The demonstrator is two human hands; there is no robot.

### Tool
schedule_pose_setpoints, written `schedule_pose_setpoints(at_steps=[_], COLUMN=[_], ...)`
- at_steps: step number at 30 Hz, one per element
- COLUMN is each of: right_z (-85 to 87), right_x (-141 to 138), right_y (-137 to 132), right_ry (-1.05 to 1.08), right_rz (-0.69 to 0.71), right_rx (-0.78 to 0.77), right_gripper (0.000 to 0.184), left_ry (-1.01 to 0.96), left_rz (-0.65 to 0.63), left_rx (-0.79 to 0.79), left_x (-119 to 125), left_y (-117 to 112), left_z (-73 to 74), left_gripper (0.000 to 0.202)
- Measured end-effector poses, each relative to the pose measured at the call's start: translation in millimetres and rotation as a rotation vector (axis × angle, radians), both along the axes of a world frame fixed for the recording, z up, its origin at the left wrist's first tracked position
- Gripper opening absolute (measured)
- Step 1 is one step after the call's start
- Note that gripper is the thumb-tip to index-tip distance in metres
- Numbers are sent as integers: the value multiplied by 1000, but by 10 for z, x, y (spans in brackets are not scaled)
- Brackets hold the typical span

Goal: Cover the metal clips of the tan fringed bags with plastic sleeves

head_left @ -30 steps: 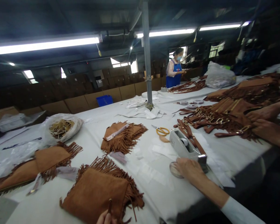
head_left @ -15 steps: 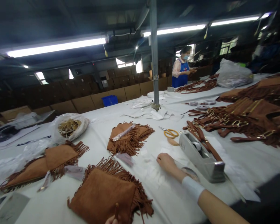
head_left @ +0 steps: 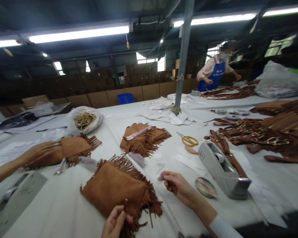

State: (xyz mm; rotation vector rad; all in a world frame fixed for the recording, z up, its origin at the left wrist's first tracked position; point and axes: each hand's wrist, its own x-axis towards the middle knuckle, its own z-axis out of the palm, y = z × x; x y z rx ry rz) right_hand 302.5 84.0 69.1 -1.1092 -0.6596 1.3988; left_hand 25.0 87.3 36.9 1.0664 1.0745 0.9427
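Observation:
A brown suede fringed pouch (head_left: 114, 185) lies flat on the white table in front of me. My left hand (head_left: 115, 223) is closed at its near edge, thumb and fingers pinching a small leather tab (head_left: 125, 203) with a bit of metal at its tip. To the right of the pouch's fringe, my right hand (head_left: 181, 188) hovers over the table, pinching a small pale piece (head_left: 161, 176) too blurred to name. A round disc-like roll (head_left: 206, 186) lies beside my right wrist. The grey tape dispenser (head_left: 223, 172) stands further right.
Another person's hand (head_left: 43, 148) rests on a fringed bag (head_left: 75, 145) at left. Yellow-handled scissors (head_left: 190, 141), another fringed bag (head_left: 144, 137) and a second dispenser (head_left: 22, 195) lie around. Straps with clasps (head_left: 253, 135) pile up at right. A metal post (head_left: 183, 59) rises behind.
My right hand has come up off the table with the small pale piece. More of my left hand shows. Another person's arm has reached in from the left onto the left bag.

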Motion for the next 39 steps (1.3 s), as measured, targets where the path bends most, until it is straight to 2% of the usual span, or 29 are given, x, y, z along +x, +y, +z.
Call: schedule_pose_setpoints(at_steps=[3, 6, 11, 15, 18, 21, 25, 27, 32, 35, 39], right_z=[-11, -50, -138, -139, -38, 89, 98, 18, -148, -118, -50], right_x=[-455, -832, -1228, -1325, -1307, -1280, -1279, -1288, -1350, -1405, -1458], right_y=[-84, -130, -179, -230, -260, -259, -217, -191, -144, -120, -71], right_ry=[43, -11, -107, -285, -492, -638, -725, -627, -82, 110, 180], right_rz=[124, 213, 310, 359, 420, 467, 415, 328, 92, -16, -130], right_rx=[-22, -20, 50, 140, 182, 207, 154, 67, -153, -209, -195], right_gripper=[24, 28, 37, 33, 29, 25, 23, 23, 36, 39, 38], left_ry=[-65, -133, -213, -236, -234, -185, -168, -193, -181, -156, -131], left_rz=[-77, -142, -279, -239, -186, -190, -200, -164, -90, -43, -29], left_rx=[-18, -28, 9, 27, 21, 22, 60, 82, 95, 109, 108], left_x=[-75, -160, -256, -244, -219, -209, -207, -201, -168, -149, -140], left_y=[-21, -8, 49, 74, 63, 43, 30, 26, 2, -13, -19], left_z=[89, 168, 180, 132, 113, 109, 92, 73, 18, -10, -38], left_gripper=[38, 36, 27, 25, 26, 27, 27, 27, 30, 31, 33])
